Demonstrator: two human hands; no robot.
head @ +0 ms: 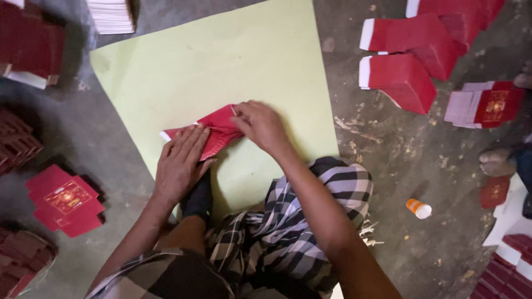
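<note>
- On the pale green sheet (183,61) spread over the floor lies a red card piece (219,130), partly folded.
- Left hand (180,163) lies flat on its lower part, fingers spread open.
- Right hand (260,126) pinches its upper edge, fingertips closed on it.
- Stacks of red folded boxes (410,55) sit well apart at upper right; an orange bottle (418,208) lies on the floor.

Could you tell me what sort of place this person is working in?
Probably a small floor-level box or packet workshop: stacks of flat red card blanks lie on the bare concrete floor, and both hands fold one red piece on a green sheet.
</note>
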